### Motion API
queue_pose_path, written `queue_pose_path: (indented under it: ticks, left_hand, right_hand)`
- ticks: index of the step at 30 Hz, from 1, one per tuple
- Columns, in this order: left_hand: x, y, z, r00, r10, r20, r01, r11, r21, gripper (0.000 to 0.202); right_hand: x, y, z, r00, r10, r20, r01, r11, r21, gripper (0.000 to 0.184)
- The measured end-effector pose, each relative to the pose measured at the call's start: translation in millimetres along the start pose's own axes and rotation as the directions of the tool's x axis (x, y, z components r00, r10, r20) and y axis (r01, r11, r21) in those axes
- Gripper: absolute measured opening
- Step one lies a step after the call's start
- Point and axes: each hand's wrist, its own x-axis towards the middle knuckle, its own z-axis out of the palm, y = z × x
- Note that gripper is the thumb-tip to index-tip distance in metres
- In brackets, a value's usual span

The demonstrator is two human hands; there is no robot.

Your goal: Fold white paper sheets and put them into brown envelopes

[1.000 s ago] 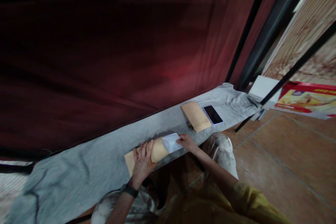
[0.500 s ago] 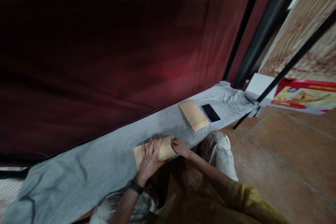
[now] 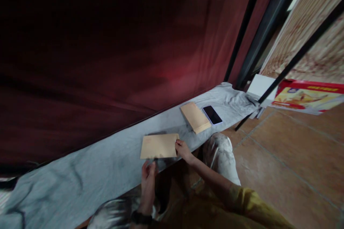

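A tan paper envelope (image 3: 159,146) extends over the grey cloth, its small printed marks showing near the left end. My right hand (image 3: 183,149) pinches the envelope's right end. Just below its lower edge is my left hand (image 3: 148,171), fingers curled loosely and apart, holding nothing; a dark watch band circles that wrist. A stack of similar tan envelopes (image 3: 195,116) lies farther right on the cloth.
A phone (image 3: 213,115) with a dark screen lies right of the stack. The long surface under the grey cloth (image 3: 107,166) runs along a dark red panel (image 3: 129,53). At the right are a black metal bar (image 3: 298,57) and a red and yellow box (image 3: 309,96).
My left hand has come off the envelope and dropped toward me. The envelope, bent over before, now looks flat. My right hand keeps its pinch on the right end.
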Motion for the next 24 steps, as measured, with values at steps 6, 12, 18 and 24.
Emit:
queue_pose_path:
  ticks: [6,12,18,24]
  left_hand:
    - [-22,15,49.9,0.840,-0.342,0.420,0.523,0.716,-0.462,0.011]
    - [-18,21,68.8,0.895,-0.332,0.297,0.443,0.734,-0.515,0.014]
    - [-15,19,64.1,0.885,-0.334,0.323,0.459,0.738,-0.494,0.010]
    - [-15,18,71.9,0.895,-0.328,0.301,0.442,0.738,-0.510,0.016]
  right_hand:
    - [-13,-3,8,0.998,0.054,0.022,-0.056,0.993,0.105,0.029]
    - [-18,-5,-1,1.000,0.009,-0.016,-0.008,0.995,0.102,0.022]
    - [-15,-3,-3,1.000,-0.018,-0.016,0.020,0.993,0.113,0.019]
    - [-21,-7,3,0.997,-0.075,-0.023,0.078,0.986,0.146,0.019]
